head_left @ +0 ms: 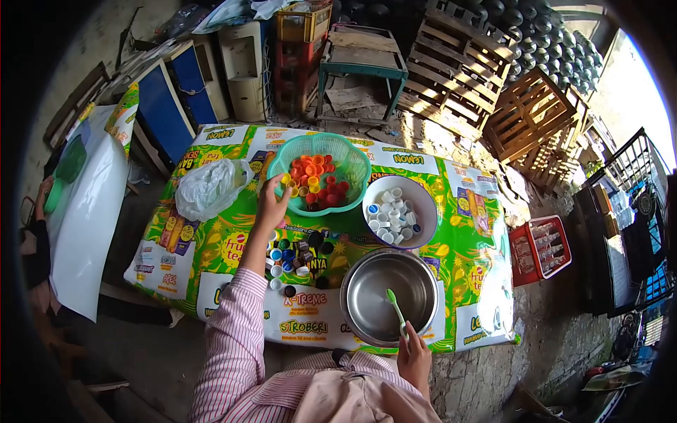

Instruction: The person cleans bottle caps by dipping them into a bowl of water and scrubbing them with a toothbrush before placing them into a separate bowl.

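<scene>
My left hand point(271, 203) is at the left rim of a mint-green plastic basket point(361, 156). Its fingers are closed around a yellow bottle cap point(285, 178), though the grip is partly hidden. Orange caps point(310, 167), red caps point(331, 194) and other yellow caps lie grouped in the basket. My right hand point(415, 361) grips the handle of a green toothbrush point(395, 304), its head over a steel bowl point(350, 310). Behind that stands a white bowl point(431, 220) of white and a few blue caps. Loose black, blue, white and green caps point(288, 255) lie near my left forearm.
A patterned plastic cover point(194, 271) lies over the table. On its left rests a crumpled clear plastic bag point(211, 189). A red crate point(539, 248) stands off the right edge. Another person's hand point(44, 190) is at the far left, by a green container point(55, 194). Wooden pallets point(451, 67) lean behind.
</scene>
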Demonstrator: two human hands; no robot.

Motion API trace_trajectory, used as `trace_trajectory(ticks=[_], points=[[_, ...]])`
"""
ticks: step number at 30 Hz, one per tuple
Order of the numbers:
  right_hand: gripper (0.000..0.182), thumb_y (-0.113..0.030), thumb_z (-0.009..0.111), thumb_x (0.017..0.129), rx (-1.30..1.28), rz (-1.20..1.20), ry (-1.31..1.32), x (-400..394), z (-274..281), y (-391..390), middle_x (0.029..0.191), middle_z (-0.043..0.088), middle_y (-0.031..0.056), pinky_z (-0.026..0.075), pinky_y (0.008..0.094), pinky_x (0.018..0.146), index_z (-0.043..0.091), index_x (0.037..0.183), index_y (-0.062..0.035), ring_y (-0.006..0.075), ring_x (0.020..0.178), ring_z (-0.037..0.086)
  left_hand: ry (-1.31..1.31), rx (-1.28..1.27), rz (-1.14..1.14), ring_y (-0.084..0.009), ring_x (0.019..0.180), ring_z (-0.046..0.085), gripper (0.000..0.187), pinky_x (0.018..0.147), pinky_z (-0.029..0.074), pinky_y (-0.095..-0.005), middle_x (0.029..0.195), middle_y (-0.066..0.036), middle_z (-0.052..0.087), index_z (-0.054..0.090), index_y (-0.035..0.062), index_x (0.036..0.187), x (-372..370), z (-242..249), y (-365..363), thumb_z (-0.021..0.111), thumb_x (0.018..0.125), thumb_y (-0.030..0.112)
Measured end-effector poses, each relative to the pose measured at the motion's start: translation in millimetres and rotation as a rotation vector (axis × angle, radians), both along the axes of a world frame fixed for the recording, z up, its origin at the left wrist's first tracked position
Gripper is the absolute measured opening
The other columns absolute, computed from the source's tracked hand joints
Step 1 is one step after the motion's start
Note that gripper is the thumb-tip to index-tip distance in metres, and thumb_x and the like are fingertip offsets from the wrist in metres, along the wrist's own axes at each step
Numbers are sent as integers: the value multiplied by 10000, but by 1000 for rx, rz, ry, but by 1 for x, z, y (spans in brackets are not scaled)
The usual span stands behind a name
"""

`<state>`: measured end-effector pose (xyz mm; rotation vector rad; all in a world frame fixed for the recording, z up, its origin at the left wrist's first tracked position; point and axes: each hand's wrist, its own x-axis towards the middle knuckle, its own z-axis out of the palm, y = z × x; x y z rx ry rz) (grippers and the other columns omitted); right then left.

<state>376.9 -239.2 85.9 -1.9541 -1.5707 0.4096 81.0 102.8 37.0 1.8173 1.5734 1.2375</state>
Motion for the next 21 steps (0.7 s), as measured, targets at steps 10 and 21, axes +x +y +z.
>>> trace_trajectory(ticks=[10, 21], points=[[388, -39, 565, 840, -15, 55, 62, -5, 5, 15, 806, 602, 193, 453, 380, 553, 525, 1225, -67, 325, 613, 581, 119, 50, -37, -265, 972, 508, 279, 843, 402, -376, 998, -83, 511, 601, 93, 997, 14, -23, -143, 685, 734, 137], [406, -61, 574, 851, 43, 66, 19, 11, -3, 8, 828, 621, 146, 468, 366, 529, 516, 1252, -94, 276, 609, 606, 550, -78, -206, -223, 1041, 444, 454, 860, 314, -418, 1079, -7, 538, 604, 124, 1044, 56, -35, -191, 721, 608, 71]])
